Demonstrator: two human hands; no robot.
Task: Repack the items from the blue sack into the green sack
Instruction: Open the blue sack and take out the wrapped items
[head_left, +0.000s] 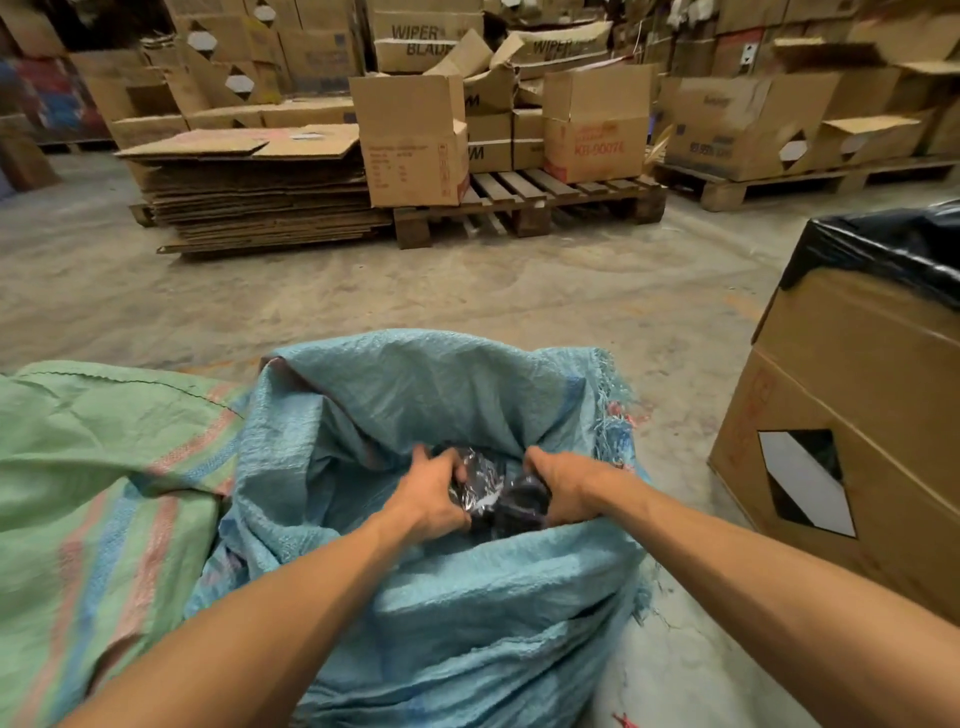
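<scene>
Both your hands down inside open mouth of blue sack (467, 597). Your left hand (428, 501) and right hand (563, 488) each curled round opposite ends of dark plastic-wrapped packet (498, 493), packet low in sack. Green sack (93, 493) lies just left, touching blue sack. Cardboard box (852, 426) stands right, on floor (363, 291).
</scene>
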